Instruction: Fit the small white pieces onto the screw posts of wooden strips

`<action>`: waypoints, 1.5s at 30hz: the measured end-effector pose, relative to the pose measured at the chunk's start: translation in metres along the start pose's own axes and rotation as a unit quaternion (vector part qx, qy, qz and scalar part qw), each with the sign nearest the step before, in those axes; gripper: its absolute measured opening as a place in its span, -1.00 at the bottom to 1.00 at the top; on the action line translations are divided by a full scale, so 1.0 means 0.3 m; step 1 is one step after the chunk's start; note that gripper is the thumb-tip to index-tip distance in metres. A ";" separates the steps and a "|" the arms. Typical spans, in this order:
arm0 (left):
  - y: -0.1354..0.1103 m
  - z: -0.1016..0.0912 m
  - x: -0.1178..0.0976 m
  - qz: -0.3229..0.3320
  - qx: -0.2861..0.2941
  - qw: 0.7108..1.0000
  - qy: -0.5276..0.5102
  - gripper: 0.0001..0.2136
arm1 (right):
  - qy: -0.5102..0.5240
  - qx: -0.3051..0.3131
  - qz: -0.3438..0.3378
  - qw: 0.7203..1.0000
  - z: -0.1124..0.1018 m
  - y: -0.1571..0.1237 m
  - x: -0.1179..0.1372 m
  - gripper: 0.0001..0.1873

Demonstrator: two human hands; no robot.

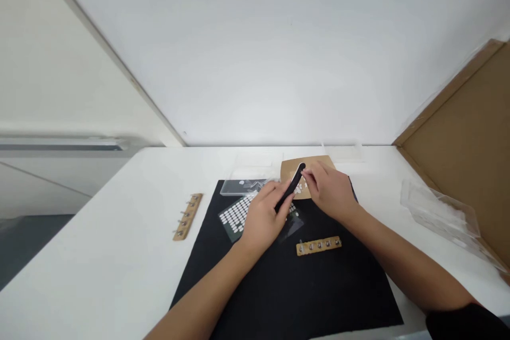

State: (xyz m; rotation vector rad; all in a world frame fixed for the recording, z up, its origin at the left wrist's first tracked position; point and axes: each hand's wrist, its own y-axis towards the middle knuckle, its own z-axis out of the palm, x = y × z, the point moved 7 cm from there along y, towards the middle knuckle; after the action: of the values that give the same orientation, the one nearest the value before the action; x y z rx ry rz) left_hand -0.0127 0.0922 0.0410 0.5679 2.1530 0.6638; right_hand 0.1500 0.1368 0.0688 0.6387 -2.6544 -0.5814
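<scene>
My left hand is closed round a slim black nail file with a rounded end and a pale edge, tilted up to the right. At the file's upper end, the fingertips of my right hand are pinched together; whatever is between them is too small to make out. Beneath the hands, a sheet of white oval tabs lies on a black mat, partly covered by my left hand. Behind my right hand is a brown card with small white pieces on it.
A wooden strip with metal pegs lies on the mat, and a similar strip sits left of it on the white table. A clear plastic case is behind the tabs. Clear trays stand at right beside a cardboard panel.
</scene>
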 end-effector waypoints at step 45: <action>-0.011 0.021 0.067 -0.121 0.018 0.990 -0.075 -0.73 | -0.063 0.119 0.050 0.990 0.144 0.027 -0.040 -0.68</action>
State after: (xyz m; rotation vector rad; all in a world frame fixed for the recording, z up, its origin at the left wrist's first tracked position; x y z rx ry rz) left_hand -0.0198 0.1033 0.0244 0.3545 2.0536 0.4348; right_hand 0.1392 0.1624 0.0328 0.5449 -2.8825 -0.2888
